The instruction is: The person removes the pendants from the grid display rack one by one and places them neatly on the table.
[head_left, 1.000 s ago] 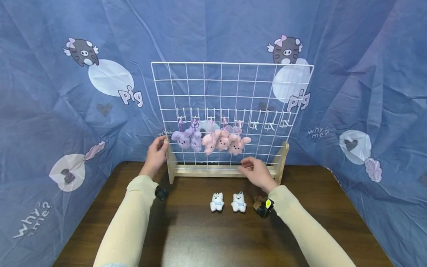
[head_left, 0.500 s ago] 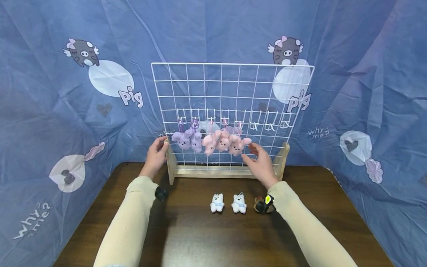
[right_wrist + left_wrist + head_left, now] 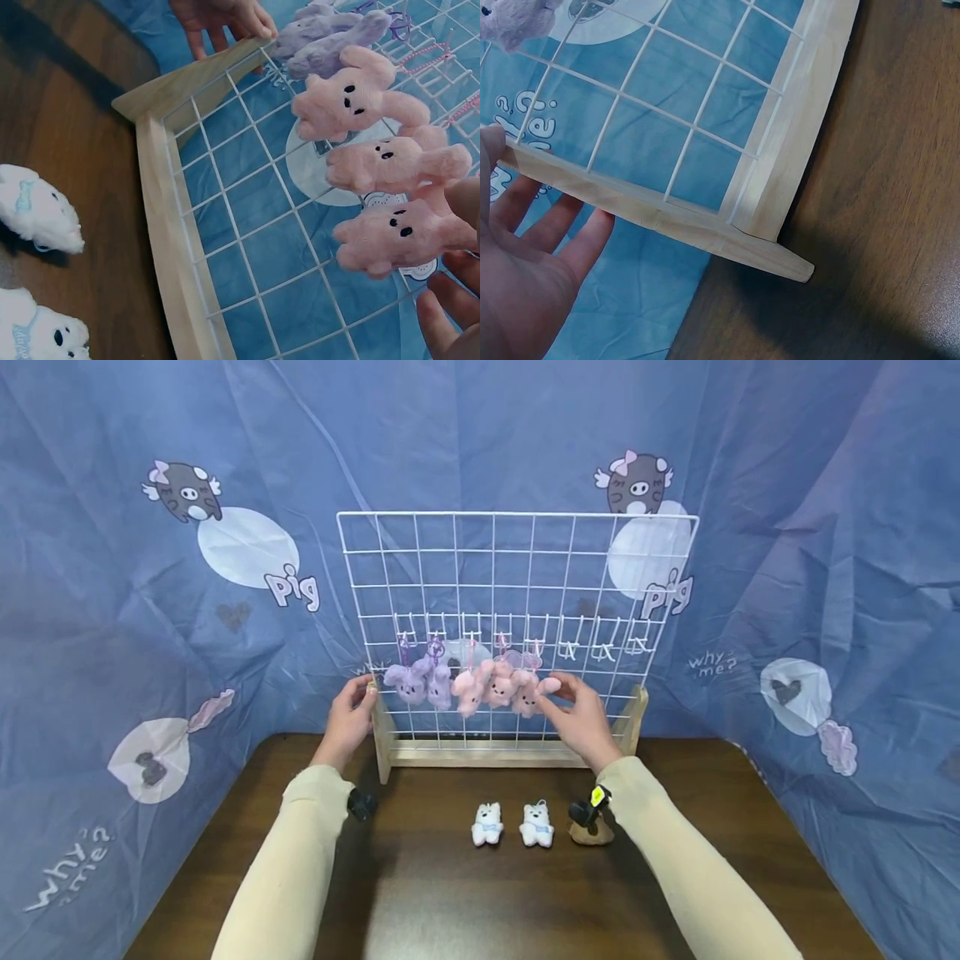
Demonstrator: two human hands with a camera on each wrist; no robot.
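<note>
My left hand (image 3: 348,718) grips the left wooden post (image 3: 652,214) of a white wire grid rack (image 3: 517,512); its thumb is in front and fingers are behind. With thumb and fingers, my right hand (image 3: 585,722) pinches an ear of the rightmost pink plush rabbit charm (image 3: 527,695), which hangs from a hook by its chain. Two more pink rabbit charms, a middle one (image 3: 390,161) and an upper one (image 3: 349,105), hang beside it. Further left are two purple plush charms (image 3: 410,683). In the right wrist view, the right hand is partly cut off by the frame edge.
Several bare white hooks (image 3: 602,652) line the rack's right side. On the brown table (image 3: 450,902) lie two white plush bears, a left one (image 3: 487,831) and a right one (image 3: 536,831). A brown plush item (image 3: 591,835) lies partly hidden below the right wrist camera.
My right hand has risen from the rack's lower bars, its fingers opening, then closing on the rightmost pink rabbit's ear. The left hand stays on the post. The head view has tilted slightly up.
</note>
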